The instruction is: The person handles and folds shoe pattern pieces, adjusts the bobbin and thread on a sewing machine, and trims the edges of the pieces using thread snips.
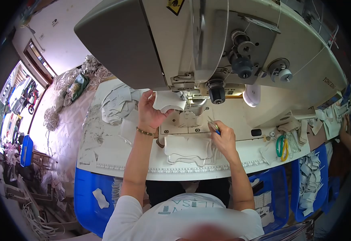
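My left hand (pixel 148 113), with a beaded bracelet at the wrist, pinches a curved white fabric piece (pixel 166 100) at its left side. The far end of that piece reaches the needle area of a sewing machine (pixel 191 100). To the right of the needle, my right hand (pixel 225 140) is closed around small thread snips (pixel 213 126), blades pointing up and left. Several shaped white pieces (pixel 187 148) lie stacked at the table's front, between my two forearms. A loose heap of white pieces (pixel 117 102) rests left of my left hand.
Green-handled and yellow-handled scissors (pixel 282 148) lie at the table's right. Blue bins (pixel 89 188) with white pieces stand below the front edge, and another blue bin (pixel 323 160) is at the right. A person's arm (pixel 346 138) shows at far right. Bundled material (pixel 69 88) lies on the floor.
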### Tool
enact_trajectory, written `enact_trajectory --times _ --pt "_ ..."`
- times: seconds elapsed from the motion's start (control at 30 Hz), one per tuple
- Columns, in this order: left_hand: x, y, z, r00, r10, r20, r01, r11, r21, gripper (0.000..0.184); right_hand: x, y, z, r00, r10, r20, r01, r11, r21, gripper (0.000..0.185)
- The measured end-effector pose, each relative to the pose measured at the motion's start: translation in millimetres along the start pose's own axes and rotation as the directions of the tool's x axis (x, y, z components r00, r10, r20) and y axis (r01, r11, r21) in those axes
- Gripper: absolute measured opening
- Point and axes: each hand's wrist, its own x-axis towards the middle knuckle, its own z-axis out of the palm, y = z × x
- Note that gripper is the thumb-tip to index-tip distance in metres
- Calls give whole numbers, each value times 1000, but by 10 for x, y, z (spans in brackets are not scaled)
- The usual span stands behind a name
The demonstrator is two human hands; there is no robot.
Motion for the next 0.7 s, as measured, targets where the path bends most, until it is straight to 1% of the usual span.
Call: enact_trajectory --times 0.03,0.07,0.1,0.13,0.17,0.2,0.23,0.27,0.3,0.33,0.37,0.4,0.43,0.47,0.5,0.53,0.57,0.6,0.63,0.67,0.7 --pt "1 -30 -47 996 25 86 -21 998 -55 43 -2 56 18 999 32 -17 -29 988 149 13" --pt "2 -72 -87 996 26 84 -21 998 -57 43 -7 84 28 997 66 -29 -55 954 294 17" --pt "10 -125 -74 999 35 -29 -36 998 -46 40 -17 24 18 997 66 -28 -55 954 294 17" --pt "19 -160 -61 989 45 -142 -50 998 -34 37 -37 -107 5 983 -31 -183 75 969 237 21" --pt "23 -175 -50 989 45 -143 -51 998 -34 37 -55 -220 4 935 -133 -328 194 968 162 24" --pt "26 -183 -36 978 65 -199 -62 998 21 33 -45 -288 18 911 -226 -346 274 957 96 28" --pt "34 -181 -26 964 88 -253 -70 994 78 29 -18 -370 38 903 -267 -337 302 952 55 28" --pt "45 -172 -33 964 88 -253 -70 994 80 29 18 -453 63 894 -307 -327 330 944 16 29" --pt "61 -157 -54 976 66 -208 -50 995 81 26 68 -531 87 885 -342 -316 352 936 -29 26" --pt "77 -139 -75 986 45 -163 -31 996 84 23 103 -534 146 884 -343 -317 353 935 -27 26" --pt "91 -124 -97 986 47 -162 -34 996 85 23 142 -500 233 879 -380 -288 383 922 -47 23" --pt "103 -112 -107 992 35 -124 -19 991 132 27 167 -508 266 872 -417 -256 414 908 -67 20" --pt "112 -103 -116 996 21 -87 -5 984 180 30 145 -541 232 858 -426 -286 447 894 8 14" --pt "99 -101 -129 996 22 -89 -5 984 179 30 146 -498 220 857 -385 -343 428 902 54 13" --pt "66 -95 -104 994 83 -67 -68 979 193 28 145 -412 176 853 -339 -397 408 907 102 11" --pt "27 -84 -69 989 143 -46 -131 970 204 26 130 -286 72 894 -237 -381 285 956 73 8" --pt "-22 -56 8 988 144 -50 -132 971 200 26 137 -50 -14 912 -117 -394 154 986 64 7" --pt "-92 -8 127 980 195 -40 -184 964 195 26 144 193 -112 914 1 -406 23 998 55 8" --pt "-167 35 233 968 247 -32 -237 953 190 27 104 313 -290 915 169 -366 -190 982 -21 18" --pt "-234 48 311 940 331 -81 -296 911 286 18 51 533 -372 885 12 -466 -133 964 -229 31" --pt "-277 32 292 928 370 -45 -342 894 291 13 -4 600 -430 874 30 -485 -165 957 -239 35"
